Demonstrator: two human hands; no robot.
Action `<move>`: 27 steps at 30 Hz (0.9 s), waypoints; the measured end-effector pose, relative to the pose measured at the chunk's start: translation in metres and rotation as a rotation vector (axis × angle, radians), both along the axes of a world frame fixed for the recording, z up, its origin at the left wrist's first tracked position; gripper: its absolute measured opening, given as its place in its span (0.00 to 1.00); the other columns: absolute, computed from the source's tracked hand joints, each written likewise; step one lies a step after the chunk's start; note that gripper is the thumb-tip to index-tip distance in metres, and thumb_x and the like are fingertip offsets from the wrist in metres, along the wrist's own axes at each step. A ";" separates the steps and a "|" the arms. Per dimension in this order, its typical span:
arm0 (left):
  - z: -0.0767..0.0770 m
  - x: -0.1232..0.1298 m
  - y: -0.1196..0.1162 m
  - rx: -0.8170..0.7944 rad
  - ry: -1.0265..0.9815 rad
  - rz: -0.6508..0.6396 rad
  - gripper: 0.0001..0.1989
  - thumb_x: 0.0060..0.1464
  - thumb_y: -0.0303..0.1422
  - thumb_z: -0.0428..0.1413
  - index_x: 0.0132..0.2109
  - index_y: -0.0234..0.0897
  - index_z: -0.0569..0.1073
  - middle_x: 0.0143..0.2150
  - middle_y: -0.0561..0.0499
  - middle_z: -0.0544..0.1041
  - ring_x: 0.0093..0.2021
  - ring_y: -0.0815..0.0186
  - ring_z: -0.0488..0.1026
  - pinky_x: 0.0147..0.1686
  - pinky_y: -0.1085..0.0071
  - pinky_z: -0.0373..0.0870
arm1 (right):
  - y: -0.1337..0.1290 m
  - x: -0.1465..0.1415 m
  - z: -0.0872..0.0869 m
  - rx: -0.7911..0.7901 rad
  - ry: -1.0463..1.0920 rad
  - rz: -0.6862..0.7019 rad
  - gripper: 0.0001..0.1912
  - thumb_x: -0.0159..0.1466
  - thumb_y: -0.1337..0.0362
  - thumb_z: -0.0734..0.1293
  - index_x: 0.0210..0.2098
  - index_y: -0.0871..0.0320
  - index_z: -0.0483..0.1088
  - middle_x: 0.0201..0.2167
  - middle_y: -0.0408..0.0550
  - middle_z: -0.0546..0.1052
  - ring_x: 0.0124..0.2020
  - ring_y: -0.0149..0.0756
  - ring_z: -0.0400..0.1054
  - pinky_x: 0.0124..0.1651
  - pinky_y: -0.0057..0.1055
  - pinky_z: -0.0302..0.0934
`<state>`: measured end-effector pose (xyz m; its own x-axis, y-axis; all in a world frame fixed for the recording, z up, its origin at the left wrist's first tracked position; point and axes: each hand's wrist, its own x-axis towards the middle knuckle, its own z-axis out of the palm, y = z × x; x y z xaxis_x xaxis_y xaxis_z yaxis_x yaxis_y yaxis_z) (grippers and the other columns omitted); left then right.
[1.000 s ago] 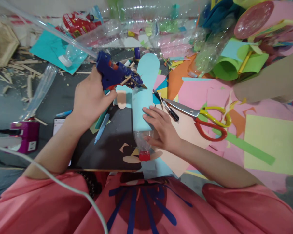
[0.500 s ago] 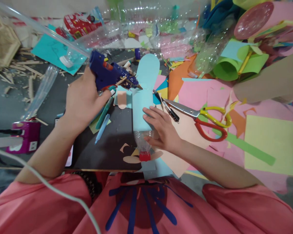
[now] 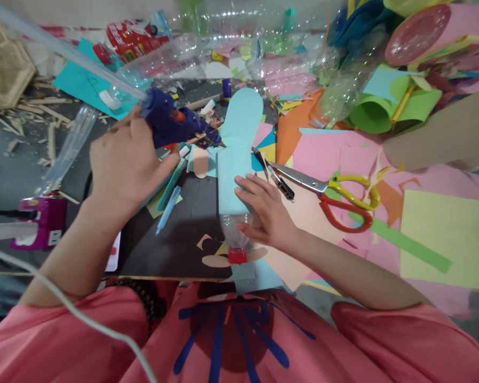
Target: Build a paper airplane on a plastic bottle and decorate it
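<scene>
My left hand [image 3: 123,159] is closed around a blue hot glue gun [image 3: 171,119], with a long clear glue stick [image 3: 75,53] coming out of its back. The nozzle points right, close to the left edge of a light-blue paper piece [image 3: 239,175]. That paper covers the body of a clear plastic bottle [image 3: 234,227] lying with its red cap [image 3: 237,256] toward me. A rounded light-blue flap [image 3: 244,111] extends beyond the far end. My right hand [image 3: 267,213] rests on the bottle's right side, fingers laid over the paper and thumb near the neck.
Scissors [image 3: 327,194] with yellow and red handles lie right of the bottle, beside a black pen [image 3: 281,182]. Markers [image 3: 168,210] lie to the left. Clear bottles [image 3: 287,58] and paper scraps crowd the back. A white cable [image 3: 83,319] crosses at lower left.
The glue gun has shifted slightly left, its nozzle now at the paper's left edge rather than over the fold. My right hand and the bottle hold nearly the same place.
</scene>
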<state>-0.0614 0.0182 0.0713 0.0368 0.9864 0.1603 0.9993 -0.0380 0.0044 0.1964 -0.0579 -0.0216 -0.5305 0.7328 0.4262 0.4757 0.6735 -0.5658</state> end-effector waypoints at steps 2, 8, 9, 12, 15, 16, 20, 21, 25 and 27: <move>-0.003 -0.004 0.004 0.016 -0.014 0.028 0.38 0.42 0.50 0.54 0.56 0.28 0.69 0.47 0.37 0.77 0.53 0.38 0.74 0.49 0.46 0.72 | 0.000 0.000 0.000 -0.018 -0.006 0.006 0.31 0.67 0.50 0.60 0.67 0.50 0.53 0.65 0.53 0.67 0.68 0.49 0.56 0.65 0.55 0.55; -0.009 -0.006 0.005 0.079 -0.145 -0.056 0.34 0.47 0.49 0.53 0.59 0.36 0.66 0.49 0.46 0.77 0.52 0.49 0.76 0.50 0.54 0.72 | 0.001 -0.001 -0.001 0.027 -0.001 -0.002 0.31 0.68 0.49 0.59 0.67 0.50 0.53 0.65 0.53 0.68 0.68 0.48 0.57 0.65 0.54 0.56; -0.008 -0.002 0.003 0.080 -0.152 -0.075 0.33 0.47 0.47 0.53 0.58 0.36 0.66 0.49 0.46 0.77 0.52 0.50 0.76 0.50 0.55 0.72 | 0.001 -0.002 -0.001 0.049 0.004 -0.010 0.30 0.68 0.49 0.59 0.67 0.50 0.53 0.64 0.54 0.68 0.67 0.48 0.58 0.64 0.54 0.56; -0.008 0.010 0.000 0.055 -0.135 -0.091 0.29 0.47 0.43 0.54 0.55 0.36 0.66 0.48 0.46 0.77 0.51 0.49 0.77 0.48 0.55 0.73 | 0.001 -0.002 0.000 0.091 0.015 -0.019 0.30 0.68 0.49 0.59 0.66 0.52 0.54 0.63 0.55 0.69 0.67 0.48 0.59 0.63 0.53 0.58; -0.010 0.018 0.001 0.014 -0.097 -0.067 0.26 0.47 0.41 0.55 0.53 0.36 0.67 0.45 0.44 0.78 0.49 0.47 0.78 0.46 0.55 0.74 | 0.001 -0.002 0.001 0.083 0.003 -0.013 0.29 0.68 0.49 0.59 0.65 0.52 0.55 0.63 0.55 0.69 0.67 0.48 0.59 0.63 0.53 0.58; -0.011 0.019 0.001 0.005 -0.085 -0.061 0.25 0.47 0.40 0.55 0.53 0.35 0.66 0.45 0.43 0.78 0.49 0.46 0.78 0.46 0.54 0.74 | 0.001 -0.002 0.001 0.080 -0.002 -0.014 0.29 0.68 0.49 0.58 0.65 0.52 0.55 0.63 0.55 0.69 0.67 0.48 0.59 0.62 0.53 0.58; -0.012 0.020 0.001 0.015 -0.079 -0.083 0.25 0.48 0.40 0.55 0.53 0.35 0.66 0.45 0.41 0.78 0.49 0.46 0.77 0.47 0.55 0.74 | 0.001 -0.002 0.001 0.093 0.000 -0.023 0.29 0.68 0.49 0.58 0.65 0.53 0.56 0.63 0.55 0.70 0.66 0.48 0.60 0.62 0.53 0.59; -0.011 0.020 0.001 0.021 -0.088 -0.085 0.25 0.48 0.40 0.55 0.54 0.35 0.66 0.46 0.41 0.78 0.49 0.47 0.77 0.47 0.56 0.74 | 0.001 -0.002 0.000 0.097 0.002 -0.025 0.29 0.68 0.49 0.59 0.65 0.53 0.56 0.63 0.55 0.70 0.66 0.48 0.60 0.62 0.53 0.59; -0.012 0.020 -0.001 -0.015 -0.106 -0.056 0.29 0.49 0.40 0.56 0.57 0.32 0.65 0.48 0.37 0.76 0.51 0.45 0.76 0.50 0.55 0.72 | 0.001 -0.003 0.000 0.099 0.002 -0.026 0.29 0.68 0.50 0.59 0.65 0.53 0.55 0.63 0.55 0.69 0.66 0.48 0.59 0.62 0.52 0.59; -0.014 0.018 -0.001 -0.006 -0.112 -0.075 0.29 0.49 0.40 0.55 0.57 0.31 0.65 0.48 0.37 0.76 0.50 0.45 0.76 0.49 0.54 0.71 | 0.001 -0.003 0.000 0.099 0.015 -0.022 0.29 0.68 0.50 0.59 0.65 0.53 0.55 0.63 0.56 0.70 0.66 0.48 0.59 0.62 0.53 0.58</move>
<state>-0.0433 0.0170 0.0571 0.0928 0.9824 0.1620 0.9869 -0.1123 0.1158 0.1935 -0.0573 -0.0215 -0.5080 0.6981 0.5045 0.4830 0.7159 -0.5042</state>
